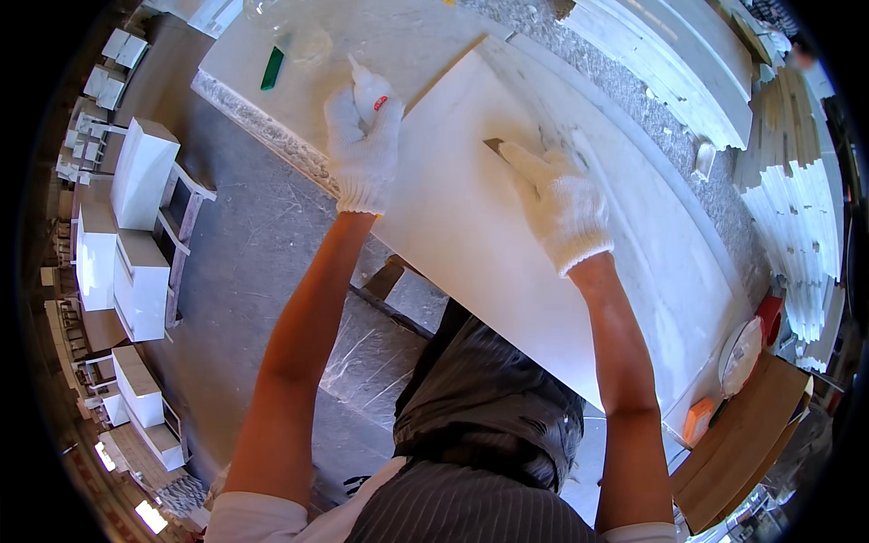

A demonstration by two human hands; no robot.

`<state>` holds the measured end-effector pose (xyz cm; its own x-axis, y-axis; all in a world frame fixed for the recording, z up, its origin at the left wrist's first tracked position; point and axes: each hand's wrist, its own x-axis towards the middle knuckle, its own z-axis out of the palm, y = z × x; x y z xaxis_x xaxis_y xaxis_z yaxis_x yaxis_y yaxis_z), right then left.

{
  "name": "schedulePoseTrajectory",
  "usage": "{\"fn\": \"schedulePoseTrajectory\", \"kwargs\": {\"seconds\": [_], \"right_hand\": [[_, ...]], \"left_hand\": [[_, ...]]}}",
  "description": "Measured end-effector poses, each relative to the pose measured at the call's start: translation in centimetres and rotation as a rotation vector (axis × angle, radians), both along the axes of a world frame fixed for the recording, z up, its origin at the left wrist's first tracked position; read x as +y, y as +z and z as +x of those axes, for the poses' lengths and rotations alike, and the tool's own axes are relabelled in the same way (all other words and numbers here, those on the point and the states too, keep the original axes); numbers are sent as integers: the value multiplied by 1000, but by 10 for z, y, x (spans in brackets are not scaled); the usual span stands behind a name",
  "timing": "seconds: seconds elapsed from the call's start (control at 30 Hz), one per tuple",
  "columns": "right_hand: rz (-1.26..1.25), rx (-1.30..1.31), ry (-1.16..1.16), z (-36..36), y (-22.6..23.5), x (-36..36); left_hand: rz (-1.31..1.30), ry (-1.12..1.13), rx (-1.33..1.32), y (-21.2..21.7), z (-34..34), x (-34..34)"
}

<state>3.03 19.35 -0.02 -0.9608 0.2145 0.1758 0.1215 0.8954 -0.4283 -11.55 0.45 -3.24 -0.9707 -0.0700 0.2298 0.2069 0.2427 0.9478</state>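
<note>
White knitted gloves cover both my hands. My left hand is closed round a small white squeeze bottle with a pointed nozzle and a red mark, held at the left edge of the upper slab. My right hand grips a small scraper blade, whose dark triangular tip sticks out past the fingers over the slab. Its handle is hidden in the glove. The smooth white marble slab with grey veins lies under my right hand, on top of another pale slab.
A green block and clear plastic lie on the lower slab. An orange box and a round white container sit by the near right end. Stacked slabs stand beyond. White blocks on frames line the left.
</note>
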Motion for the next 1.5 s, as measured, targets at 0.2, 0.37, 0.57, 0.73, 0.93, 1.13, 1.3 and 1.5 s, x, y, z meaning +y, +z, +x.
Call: {"fn": "schedulePoseTrajectory", "kwargs": {"seconds": [0.2, 0.37, 0.57, 0.73, 0.93, 1.13, 1.3, 1.5], "right_hand": [[-95, -64, 33, 11, 5, 2], [-14, -2, 4, 0, 0, 2], [39, -179, 60, 17, 10, -4], [-158, -96, -53, 6, 25, -7], [219, 241, 135, 6, -11, 1], [-191, 173, -18, 50, 0, -11], [-154, 228, -80, 103, -12, -25], [-241, 274, -87, 123, -16, -31]], "left_hand": [[17, -16, 5, -1, -1, -4], [28, -41, -13, 2, 0, 1], [51, -46, 50, -5, -1, -3], [77, -92, 0, 7, 4, 0], [33, -140, 95, -1, 2, -3], [-17, -164, 55, -5, 5, -5], [-242, -245, 244, 0, 8, -4], [-310, -461, 580, -7, 2, -12]]}}
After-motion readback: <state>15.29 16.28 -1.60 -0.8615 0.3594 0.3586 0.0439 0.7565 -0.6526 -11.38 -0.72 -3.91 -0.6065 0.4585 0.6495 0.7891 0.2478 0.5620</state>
